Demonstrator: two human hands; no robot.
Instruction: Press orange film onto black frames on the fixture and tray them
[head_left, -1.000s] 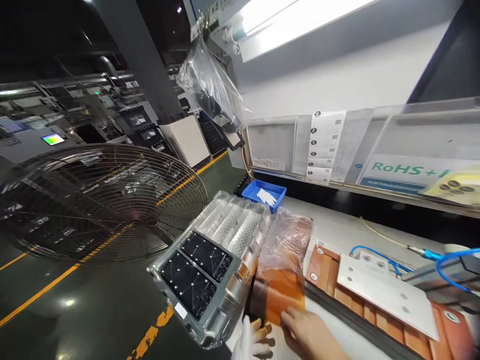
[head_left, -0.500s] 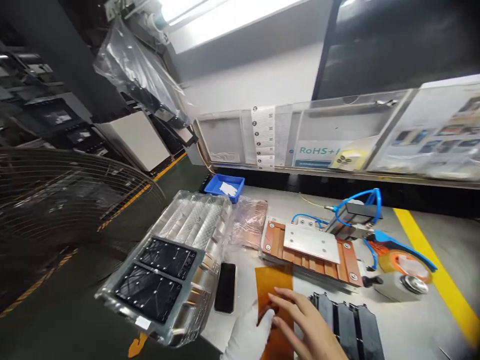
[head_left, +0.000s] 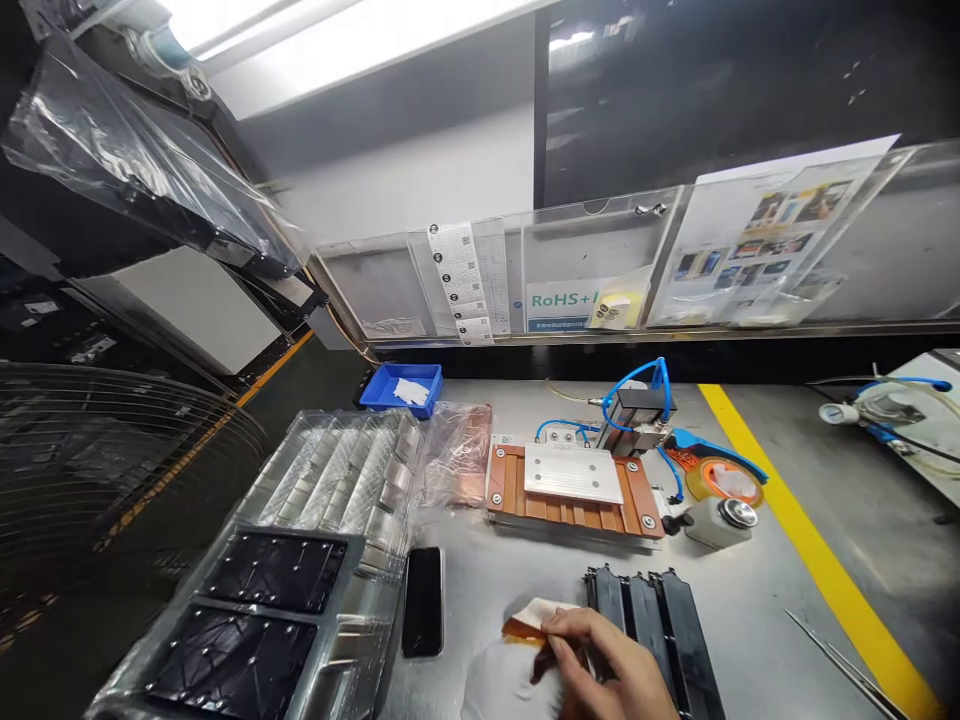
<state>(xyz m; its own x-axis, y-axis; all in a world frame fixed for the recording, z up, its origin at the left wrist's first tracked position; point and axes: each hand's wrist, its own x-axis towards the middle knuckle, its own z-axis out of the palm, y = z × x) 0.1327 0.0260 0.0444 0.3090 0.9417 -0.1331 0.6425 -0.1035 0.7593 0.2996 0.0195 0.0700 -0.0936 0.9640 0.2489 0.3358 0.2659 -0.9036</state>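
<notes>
Right hand point(head_left: 611, 665) at the bench's point(head_left: 750, 610) near edge, bare, fingers curled, pinching the thin amber film sheet point(head_left: 534, 622); the sheet is curled up, pale underside showing. Left hand point(head_left: 510, 690) in a white glove sits under and just left of it, touching the sheet; can't tell if its fingers grip or lie flat. Black slotted plastic tray point(head_left: 652, 640) just right of the hands. Black smartphone point(head_left: 424, 615) flat on the bench, left of the sheet. Copper-coloured fixture block with a silver plate point(head_left: 571, 485) mid-bench, blue air hoses point(head_left: 637, 385) behind it. Clear blister trays holding black panels point(head_left: 270, 600) hang over the left edge.
</notes>
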